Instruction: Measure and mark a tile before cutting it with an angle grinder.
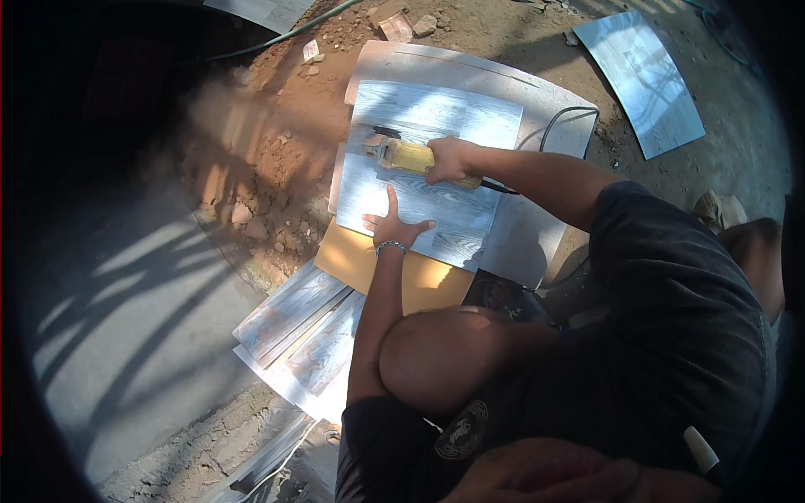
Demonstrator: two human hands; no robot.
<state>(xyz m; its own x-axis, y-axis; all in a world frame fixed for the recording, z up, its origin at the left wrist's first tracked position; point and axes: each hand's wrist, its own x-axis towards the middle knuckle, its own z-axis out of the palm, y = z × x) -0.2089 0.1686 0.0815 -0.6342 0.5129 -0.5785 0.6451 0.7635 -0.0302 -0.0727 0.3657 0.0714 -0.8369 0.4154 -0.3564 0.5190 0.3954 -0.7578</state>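
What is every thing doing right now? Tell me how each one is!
Yellow angle grinder: running on the tile, held, throwing dust.
Grey wood-grain tile: lying flat, being cut, pressed down.
Right hand: gripping the grinder's body.
Left hand: flat on the tile, fingers spread.
Dust cloud: blowing off to the left.
Stacked tiles: lying flat, untouched.
Single plank: lying alone on the dirt.

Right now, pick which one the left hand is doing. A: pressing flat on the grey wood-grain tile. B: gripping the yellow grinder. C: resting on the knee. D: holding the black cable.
A: the left hand lies spread, palm down, on the grey wood-grain tile, while the right hand grips the yellow grinder.
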